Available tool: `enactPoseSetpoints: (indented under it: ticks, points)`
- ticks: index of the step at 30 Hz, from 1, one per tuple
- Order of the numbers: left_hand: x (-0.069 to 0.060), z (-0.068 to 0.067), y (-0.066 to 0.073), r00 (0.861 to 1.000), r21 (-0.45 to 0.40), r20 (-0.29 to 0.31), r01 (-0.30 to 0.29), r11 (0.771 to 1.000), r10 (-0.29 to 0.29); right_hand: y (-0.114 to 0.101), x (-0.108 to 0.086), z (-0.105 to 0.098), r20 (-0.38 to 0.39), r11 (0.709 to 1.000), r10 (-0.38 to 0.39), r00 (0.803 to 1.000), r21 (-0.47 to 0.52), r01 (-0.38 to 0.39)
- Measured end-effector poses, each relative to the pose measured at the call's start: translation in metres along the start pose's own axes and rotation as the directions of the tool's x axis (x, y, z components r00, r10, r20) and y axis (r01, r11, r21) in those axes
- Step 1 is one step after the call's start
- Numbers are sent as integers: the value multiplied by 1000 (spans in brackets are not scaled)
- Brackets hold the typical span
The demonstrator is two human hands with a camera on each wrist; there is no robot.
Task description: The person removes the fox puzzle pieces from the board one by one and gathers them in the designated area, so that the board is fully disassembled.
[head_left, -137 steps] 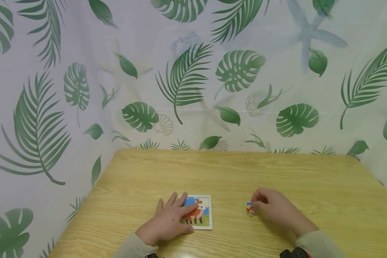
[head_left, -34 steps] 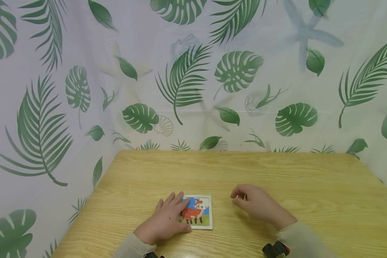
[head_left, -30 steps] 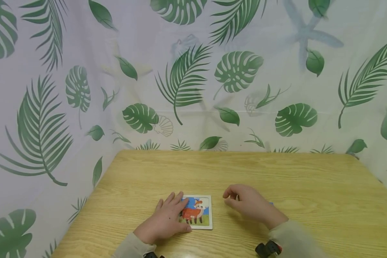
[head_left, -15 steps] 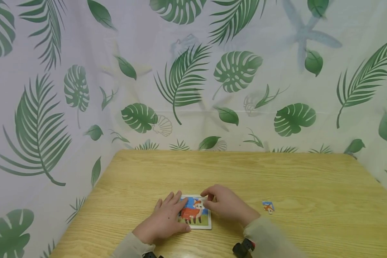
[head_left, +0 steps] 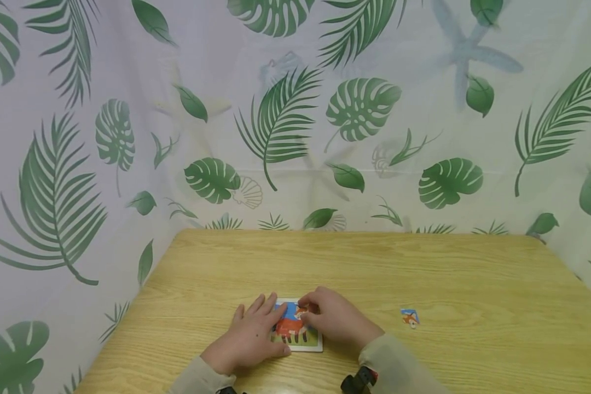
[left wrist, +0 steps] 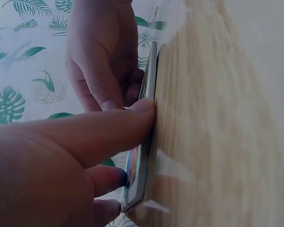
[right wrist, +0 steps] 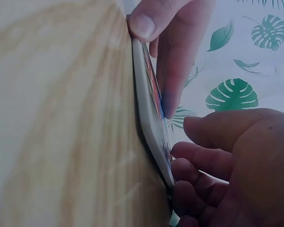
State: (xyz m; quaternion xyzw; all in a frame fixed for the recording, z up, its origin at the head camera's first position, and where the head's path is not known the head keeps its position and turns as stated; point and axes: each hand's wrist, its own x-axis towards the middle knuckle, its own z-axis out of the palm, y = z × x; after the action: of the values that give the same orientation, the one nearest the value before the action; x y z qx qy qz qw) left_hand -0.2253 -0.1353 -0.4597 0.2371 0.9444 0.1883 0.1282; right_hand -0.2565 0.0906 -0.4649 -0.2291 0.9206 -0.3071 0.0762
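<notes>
A small framed picture puzzle [head_left: 292, 331] of a red and white fox on blue and green lies on the table. My left hand [head_left: 248, 335] rests flat across its left side, fingers spread; in the left wrist view the thumb of the left hand [left wrist: 75, 142] lies on the frame edge. Over the puzzle's upper right is my right hand [head_left: 339, 316], its fingertips bent at the fox's head. The right wrist view shows the right hand [right wrist: 251, 156] with thumb and index fingertip slightly apart and nothing visible between them. A loose piece [head_left: 410, 317] with a fox face lies to the right.
The wooden table [head_left: 226, 262] reaches back to a white cloth [head_left: 295, 213] printed with green leaves, which also hangs along the left side. Both wrists carry dark devices near the sleeves.
My right hand has moved left from beside the loose piece, uncovering it, onto the puzzle's right part. Earlier its fingers were at the loose piece. The left hand has stayed nearly still.
</notes>
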Motion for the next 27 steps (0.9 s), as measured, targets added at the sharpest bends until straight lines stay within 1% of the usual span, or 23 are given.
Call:
enactPoseSetpoints:
  ticks: [6, 15, 18, 21, 25, 27]
  points:
    - [-1, -1, 1, 1000, -12, 8, 15, 1000, -15, -1, -2, 1, -30, 1000, -16, 999, -12, 16]
    - [1, 1, 0, 1000, -45, 4, 26, 999, -26, -1, -1, 5, -71, 999, 7, 997, -41, -10]
    - [2, 1, 0, 1000, -57, 1, 29, 998, -29, -2, 2, 7, -79, 999, 39, 996, -34, -42]
    - [2, 1, 0, 999, -66, -2, 34, 997, -34, -3, 6, 11, -95, 995, 78, 992, -51, -83]
    - [1, 1, 0, 999, -67, -10, 31, 997, -31, -8, 10, 15, -128, 986, 127, 984, -92, -140]
    - [1, 0, 1, 999, -65, -14, 29, 997, -30, -10, 11, 16, -139, 981, 156, 978, -93, -170]
